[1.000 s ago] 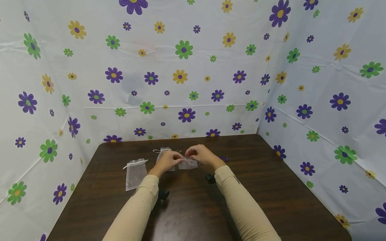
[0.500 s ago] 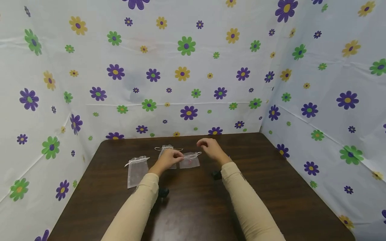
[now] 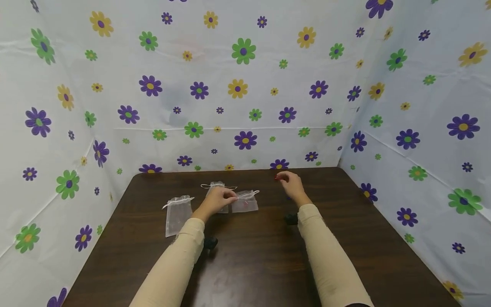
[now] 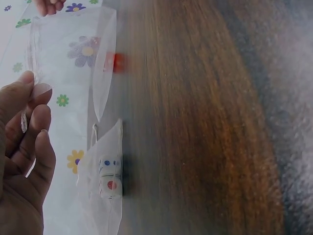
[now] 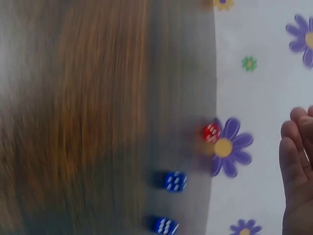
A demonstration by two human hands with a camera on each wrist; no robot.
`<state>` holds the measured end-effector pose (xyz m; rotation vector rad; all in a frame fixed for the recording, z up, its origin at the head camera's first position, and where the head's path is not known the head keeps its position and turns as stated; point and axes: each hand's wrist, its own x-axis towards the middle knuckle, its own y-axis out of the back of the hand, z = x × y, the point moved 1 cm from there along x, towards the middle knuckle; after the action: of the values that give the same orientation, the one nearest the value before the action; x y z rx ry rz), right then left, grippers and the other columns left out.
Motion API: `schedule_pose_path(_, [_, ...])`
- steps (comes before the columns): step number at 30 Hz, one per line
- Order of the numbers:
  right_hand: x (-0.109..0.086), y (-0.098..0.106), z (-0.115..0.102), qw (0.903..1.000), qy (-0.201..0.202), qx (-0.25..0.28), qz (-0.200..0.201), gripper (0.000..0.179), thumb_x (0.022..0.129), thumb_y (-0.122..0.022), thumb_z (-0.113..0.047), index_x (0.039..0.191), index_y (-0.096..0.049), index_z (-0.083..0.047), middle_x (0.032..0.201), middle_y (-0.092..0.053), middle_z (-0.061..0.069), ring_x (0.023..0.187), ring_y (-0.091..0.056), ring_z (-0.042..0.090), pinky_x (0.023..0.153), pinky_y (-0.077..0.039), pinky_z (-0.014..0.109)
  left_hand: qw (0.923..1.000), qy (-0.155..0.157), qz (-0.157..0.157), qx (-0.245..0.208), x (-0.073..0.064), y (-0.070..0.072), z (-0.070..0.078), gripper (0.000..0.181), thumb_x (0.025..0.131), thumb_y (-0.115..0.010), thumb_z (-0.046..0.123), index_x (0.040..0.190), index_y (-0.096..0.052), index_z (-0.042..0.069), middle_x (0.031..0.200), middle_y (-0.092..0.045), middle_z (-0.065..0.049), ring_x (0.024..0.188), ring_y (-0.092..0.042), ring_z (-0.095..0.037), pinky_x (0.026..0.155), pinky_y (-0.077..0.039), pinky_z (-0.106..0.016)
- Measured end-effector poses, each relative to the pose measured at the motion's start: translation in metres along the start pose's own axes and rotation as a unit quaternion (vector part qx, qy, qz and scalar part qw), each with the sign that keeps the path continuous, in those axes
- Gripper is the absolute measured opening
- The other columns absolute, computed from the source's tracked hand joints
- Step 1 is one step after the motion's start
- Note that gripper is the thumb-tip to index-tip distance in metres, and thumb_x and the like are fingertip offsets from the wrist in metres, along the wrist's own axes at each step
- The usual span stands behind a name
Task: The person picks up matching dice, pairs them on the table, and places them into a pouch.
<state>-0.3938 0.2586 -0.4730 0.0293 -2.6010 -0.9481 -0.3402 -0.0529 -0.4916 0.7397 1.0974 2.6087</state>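
My left hand (image 3: 216,200) pinches the drawstring end of a sheer white pouch (image 3: 245,205); in the left wrist view its thumb and finger (image 4: 24,147) grip the gathered top. A red die (image 4: 116,62) shows at that pouch's base. Beside it another pouch (image 4: 88,196) contains white dice (image 4: 110,186). My right hand (image 3: 292,184) reaches over the far table, fingers loosely bent, beside a red die (image 3: 275,178). In the right wrist view that hand (image 5: 298,166) looks apart from the red die (image 5: 212,132), with nothing visible in its fingers.
Two blue dice (image 5: 175,181) lie near the red one. A further drawstring pouch (image 3: 178,217) lies flat at the left of the dark wooden table (image 3: 245,264). A flowered white cloth (image 3: 172,98) hangs behind the table's back edge and along both sides.
My right hand has let go of the pouch and moved right and away to the red die. The left hand keeps its pinch and has hardly moved.
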Motion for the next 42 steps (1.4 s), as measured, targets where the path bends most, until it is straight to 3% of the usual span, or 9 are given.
schedule_pose_path(5, [0.011,0.008,0.018,0.9996,-0.028,0.007,0.006,0.027,0.098,-0.06,0.007,0.124,-0.064,0.006,0.119,-0.067,0.024,0.111,-0.062,0.039,0.095,-0.05,0.05,1.0,-0.007,0.0,0.006,0.001,0.002,-0.001,0.007,0.092,-0.077,0.018,0.093,-0.08,0.012,0.085,-0.075,0.003,0.076,-0.064,-0.01,0.072,-0.053,-0.031])
schedule_pose_path(10, [0.028,0.009,0.033,0.9989,-0.045,-0.002,-0.014,0.029,0.096,-0.061,0.008,0.125,-0.062,0.009,0.121,-0.065,0.027,0.111,-0.062,0.04,0.096,-0.05,0.05,0.9999,-0.006,-0.007,0.007,0.003,0.003,0.002,0.008,0.093,-0.076,0.019,0.095,-0.08,0.013,0.086,-0.075,0.004,0.077,-0.064,-0.009,0.072,-0.053,-0.029])
schedule_pose_path(16, [0.046,0.009,0.045,0.9966,-0.052,-0.052,-0.037,0.029,0.096,-0.063,0.006,0.124,-0.062,0.01,0.119,-0.066,0.028,0.111,-0.062,0.042,0.097,-0.049,0.051,0.9994,-0.033,-0.005,0.004,0.008,0.002,0.009,0.007,0.093,-0.076,0.018,0.094,-0.08,0.012,0.083,-0.075,0.005,0.073,-0.062,-0.006,0.07,-0.051,-0.027])
schedule_pose_path(25, [0.064,0.004,0.057,0.9913,-0.043,-0.118,-0.039,0.03,0.094,-0.066,0.003,0.122,-0.062,0.013,0.119,-0.065,0.031,0.113,-0.061,0.044,0.1,-0.047,0.052,0.9973,-0.072,-0.009,-0.003,0.017,-0.001,0.02,0.005,0.092,-0.077,0.016,0.092,-0.08,0.012,0.084,-0.075,0.004,0.071,-0.059,-0.006,0.069,-0.049,-0.025])
schedule_pose_path(34, [0.069,-0.008,0.065,0.9861,-0.048,-0.145,-0.066,0.026,0.094,-0.062,0.007,0.119,-0.064,0.011,0.116,-0.066,0.029,0.113,-0.059,0.046,0.098,-0.047,0.055,0.998,-0.06,-0.015,0.012,0.016,-0.004,0.016,0.005,0.092,-0.077,0.016,0.092,-0.08,0.011,0.084,-0.076,0.003,0.068,-0.056,-0.005,0.066,-0.045,-0.022])
schedule_pose_path(38, [0.078,-0.02,0.054,0.9892,-0.008,-0.123,-0.079,0.021,0.093,-0.062,0.008,0.114,-0.067,0.01,0.109,-0.068,0.027,0.106,-0.063,0.043,0.094,-0.05,0.053,0.9984,-0.051,-0.01,0.023,0.014,-0.003,0.006,0.005,0.092,-0.078,0.017,0.093,-0.08,0.013,0.084,-0.075,0.005,0.068,-0.056,-0.005,0.066,-0.045,-0.022])
schedule_pose_path(42, [0.087,-0.037,0.013,0.9899,0.037,-0.072,-0.116,0.021,0.094,-0.063,0.007,0.115,-0.067,0.009,0.109,-0.069,0.024,0.103,-0.064,0.038,0.093,-0.051,0.05,0.9992,-0.029,-0.003,0.025,0.009,0.003,-0.004,0.005,0.092,-0.078,0.017,0.092,-0.08,0.013,0.084,-0.075,0.004,0.071,-0.059,-0.006,0.068,-0.048,-0.024])
